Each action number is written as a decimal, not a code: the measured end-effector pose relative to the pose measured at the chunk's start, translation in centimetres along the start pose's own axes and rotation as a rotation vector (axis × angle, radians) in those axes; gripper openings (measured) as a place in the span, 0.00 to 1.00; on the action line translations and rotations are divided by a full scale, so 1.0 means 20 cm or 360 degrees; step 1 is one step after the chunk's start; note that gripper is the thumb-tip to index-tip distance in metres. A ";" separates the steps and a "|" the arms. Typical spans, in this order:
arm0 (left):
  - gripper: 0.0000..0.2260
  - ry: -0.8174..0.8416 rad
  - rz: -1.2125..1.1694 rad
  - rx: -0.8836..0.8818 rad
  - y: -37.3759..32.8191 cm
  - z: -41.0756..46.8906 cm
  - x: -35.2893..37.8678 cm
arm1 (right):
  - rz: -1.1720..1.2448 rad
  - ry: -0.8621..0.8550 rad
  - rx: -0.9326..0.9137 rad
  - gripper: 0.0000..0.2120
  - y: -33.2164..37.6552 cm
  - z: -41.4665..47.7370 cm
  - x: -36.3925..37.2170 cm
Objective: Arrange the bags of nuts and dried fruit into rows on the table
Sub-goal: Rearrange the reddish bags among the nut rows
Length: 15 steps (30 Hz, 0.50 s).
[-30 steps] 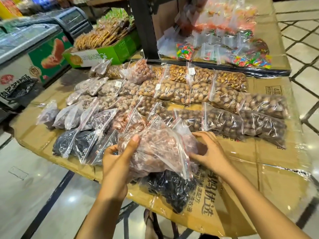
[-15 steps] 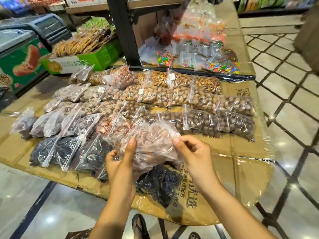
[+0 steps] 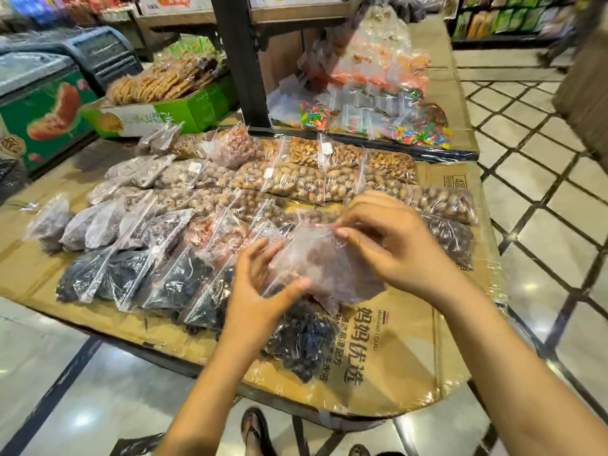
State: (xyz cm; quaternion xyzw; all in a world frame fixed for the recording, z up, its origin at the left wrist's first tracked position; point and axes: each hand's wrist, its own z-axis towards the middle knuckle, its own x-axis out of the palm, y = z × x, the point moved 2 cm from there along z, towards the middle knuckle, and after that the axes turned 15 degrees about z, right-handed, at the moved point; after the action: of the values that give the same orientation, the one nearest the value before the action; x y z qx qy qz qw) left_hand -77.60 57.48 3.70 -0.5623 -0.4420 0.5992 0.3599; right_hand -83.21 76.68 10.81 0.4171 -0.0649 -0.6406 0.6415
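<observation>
A clear zip bag of brown nuts (image 3: 324,268) is lifted just above the cardboard-covered table (image 3: 394,366). My right hand (image 3: 391,245) pinches its red zip strip at the top. My left hand (image 3: 260,291) cups the bag's lower left side, fingers spread and blurred. Under the bag lies a bag of dark dried fruit (image 3: 302,340). Rows of bagged nuts (image 3: 296,179) fill the table's far part, and dark fruit bags (image 3: 138,278) line the near left.
A black shelf post (image 3: 240,57) rises behind the rows. Bags of coloured sweets (image 3: 378,103) sit at the back right, a green box of biscuits (image 3: 164,103) and a freezer (image 3: 39,103) at the left. Tiled floor lies to the right. My sandalled feet show below.
The bag has turned and shifted right over the dark fruit bag. My right hand moved up to the zip strip; my left hand loosened and opened its fingers along the bag's side.
</observation>
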 end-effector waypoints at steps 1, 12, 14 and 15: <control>0.44 0.0148 0.0152 0.0076 -0.02 0.02 0.03 | 0.0004 0.0006 -0.0013 0.04 0.00 0.00 -0.02; 0.17 0.0055 -0.0378 -0.0060 -0.09 0.02 0.42 | 0.0206 -0.0630 0.0745 0.27 -0.08 -0.16 -0.09; 0.20 0.0004 -0.0449 -0.0175 -0.10 0.02 0.44 | 0.0329 -0.0603 0.1104 0.47 -0.12 -0.28 -0.05; 0.20 -0.0007 -0.0418 -0.0255 -0.09 0.01 0.44 | 0.0346 -0.0493 0.1250 0.54 -0.14 -0.34 -0.01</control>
State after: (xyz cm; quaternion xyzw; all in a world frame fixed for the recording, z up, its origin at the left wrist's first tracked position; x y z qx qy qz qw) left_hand -78.97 66.24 2.31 -0.5252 -0.5588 0.5109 0.3883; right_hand -81.23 80.41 4.81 0.5191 -0.4427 -0.5510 0.4805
